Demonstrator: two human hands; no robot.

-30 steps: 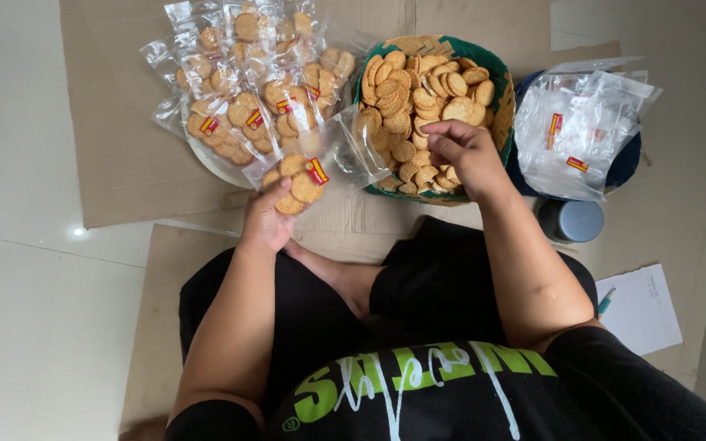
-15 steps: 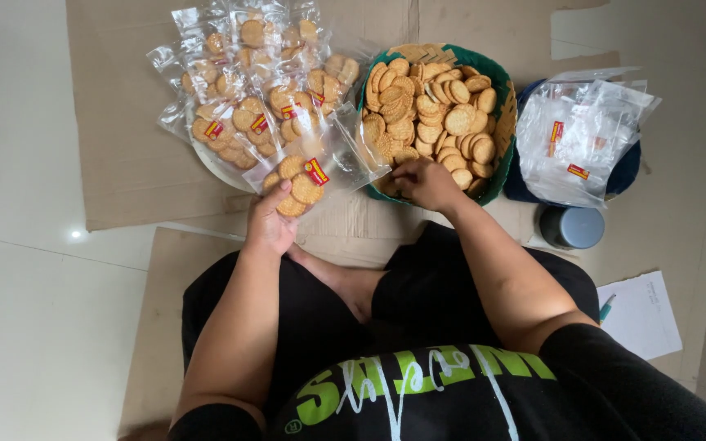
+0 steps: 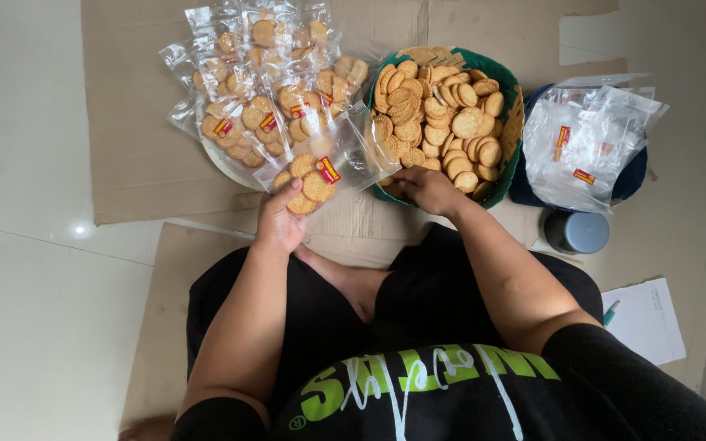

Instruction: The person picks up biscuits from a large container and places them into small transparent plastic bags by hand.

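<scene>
Basket: a round woven basket with a green rim stands on the cardboard in front of the person, heaped with loose round golden biscuits.
Filled bags: to the left of the basket a pale round tray carries a pile of clear bags of biscuits, each with a small red and yellow label; they overlap and spill past the tray's edge.
Empty bags: to the right of the basket a dark blue bowl holds a loose stack of empty clear bags with the same kind of label.
Cup: a grey round container stands just in front of the blue bowl; what is inside cannot be told.
Held bag: a clear bag lies tilted between the tray and the basket, open end toward the basket, with a few biscuits in its lower corner.
Left hand: the left hand has its fingers closed on the bag's lower corner.
Right hand: the right hand rests at the basket's near rim, fingers curled among the biscuits; whether they grip one cannot be told.
Floor: sheets of brown cardboard lie over pale tiles, with a white paper and a pen at the right.
</scene>
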